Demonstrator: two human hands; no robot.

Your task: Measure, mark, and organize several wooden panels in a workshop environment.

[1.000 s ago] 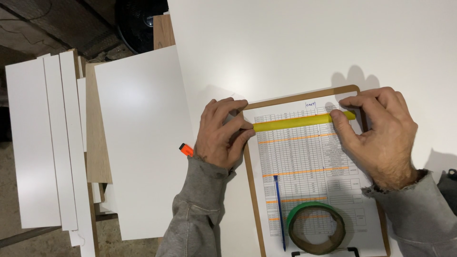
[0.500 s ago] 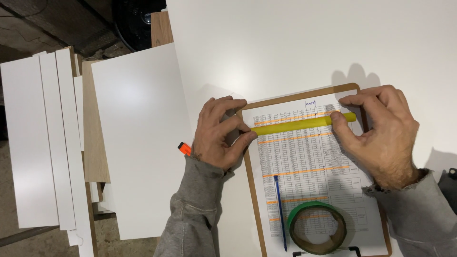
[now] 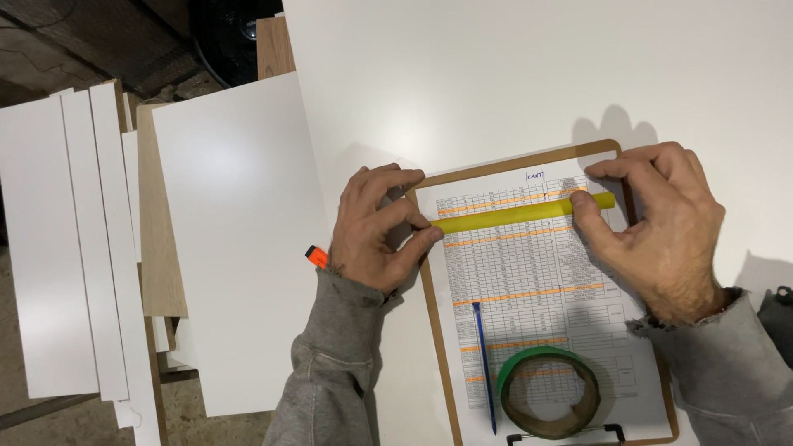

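A large white table top [image 3: 496,74] is filling the upper right of the frame, and white panels [image 3: 235,239] are lying stacked at the left, with narrower white strips [image 3: 78,248] beside them at the far left. On the table, at lower centre-right, a brown clipboard [image 3: 429,314] is carrying a printed sheet of rows [image 3: 529,289]. The person is laying a yellow strip [image 3: 520,215] across the upper rows of that sheet; judging by this, the step in hand is lining it up with one row, and any next move would call for keeping both ends level. The left hand [image 3: 376,231] is pressing the strip's left end, its fingers curled together with the thumb and forefinger tips on the strip. The right hand [image 3: 661,223] is pinching the right end, thumb below and fingers above. A green tape roll [image 3: 549,392] is sitting on the sheet's lower part, a blue pen [image 3: 483,363] lying just beside it. An orange marker tip [image 3: 315,256] is peeking out beside the left wrist. Nothing is standing in the strip's way.
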